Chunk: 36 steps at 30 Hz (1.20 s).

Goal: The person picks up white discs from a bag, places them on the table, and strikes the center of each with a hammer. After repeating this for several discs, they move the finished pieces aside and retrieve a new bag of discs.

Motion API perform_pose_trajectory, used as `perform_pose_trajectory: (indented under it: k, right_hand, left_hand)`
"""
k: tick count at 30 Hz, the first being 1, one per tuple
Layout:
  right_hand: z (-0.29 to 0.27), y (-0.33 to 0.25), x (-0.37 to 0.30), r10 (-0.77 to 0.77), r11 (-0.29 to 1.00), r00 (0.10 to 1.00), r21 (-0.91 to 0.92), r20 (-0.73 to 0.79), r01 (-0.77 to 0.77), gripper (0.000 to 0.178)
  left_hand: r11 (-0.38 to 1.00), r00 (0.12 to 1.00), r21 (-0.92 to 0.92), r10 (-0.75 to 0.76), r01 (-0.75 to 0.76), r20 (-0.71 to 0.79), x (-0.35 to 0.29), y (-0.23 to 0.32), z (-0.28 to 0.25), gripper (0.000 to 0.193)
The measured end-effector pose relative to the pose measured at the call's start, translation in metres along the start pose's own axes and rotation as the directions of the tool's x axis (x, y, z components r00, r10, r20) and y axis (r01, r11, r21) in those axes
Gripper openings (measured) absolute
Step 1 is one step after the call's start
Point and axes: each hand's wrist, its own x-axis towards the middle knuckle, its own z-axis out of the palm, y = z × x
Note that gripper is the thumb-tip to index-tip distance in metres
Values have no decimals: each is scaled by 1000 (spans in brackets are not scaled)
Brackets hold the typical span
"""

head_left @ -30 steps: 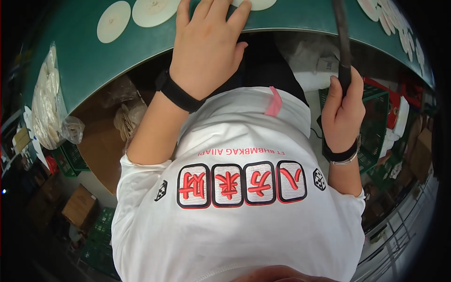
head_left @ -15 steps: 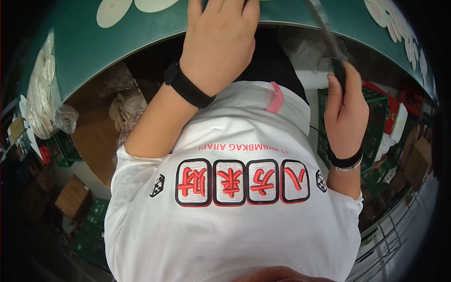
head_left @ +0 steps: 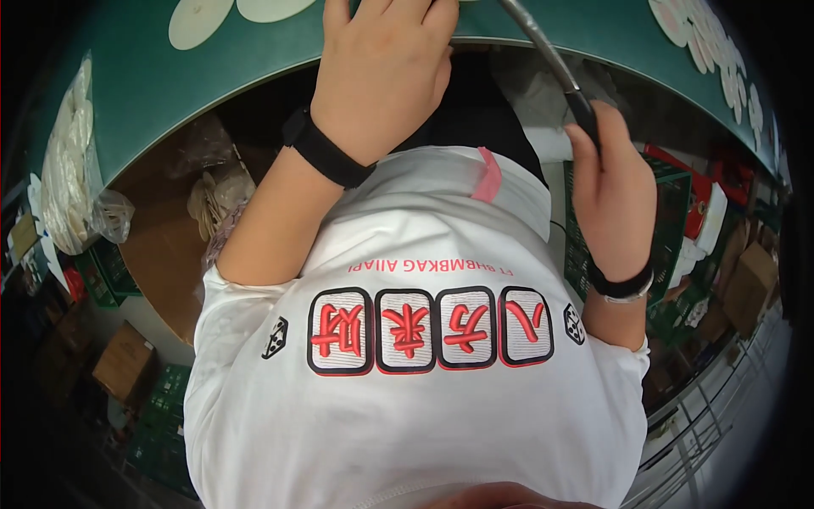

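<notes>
My left hand (head_left: 381, 81), with a black band on its wrist, reaches over the near edge of the green tabletop (head_left: 153, 85). Its fingertips are cut off by the upper edge, so what they touch or hold is hidden. My right hand (head_left: 615, 199) is closed round the black grip of a metal-shafted tool (head_left: 555, 61). The shaft slants up and left over the table's edge, looking curved in this view; its far end is out of sight. Pale oval pieces (head_left: 200, 19) lie on the table left of my left hand.
More pale round pieces (head_left: 704, 42) lie overlapping at the table's right. A clear plastic bag of pale pieces (head_left: 72, 170) rests at the left edge. Below stand an open cardboard box (head_left: 161, 254), a green crate (head_left: 670, 199) and a smaller brown carton (head_left: 124, 360).
The tool in my right hand has swung left and is less blurred. Both hands sit slightly further left in view; my left hand stays over the table.
</notes>
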Motion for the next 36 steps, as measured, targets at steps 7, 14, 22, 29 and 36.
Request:
perform_pose_trajectory:
  k: [7,14,22,29,36]
  right_hand:
    - [-24,14,-2,345,703,938,661,3,-261,15]
    - [-25,26,6,329,469,935,836,133,-284,17]
    - [-26,16,48,268,233,944,937,194,-259,17]
    - [-20,21,48,235,131,940,950,249,-284,17]
    - [-13,24,49,246,15,926,954,287,-300,17]
  left_hand:
    - [967,837,56,243,-247,-491,26,-17,34,43]
    - [972,971,-198,82,-128,-226,20,-4,4,26]
    - [-13,769,-914,-535,405,348,22,28,-2,21]
    - [-313,701,-827,-439,468,563,21,28,4,24]
    - [-410,689,-765,-350,496,635,22,35,1,23]
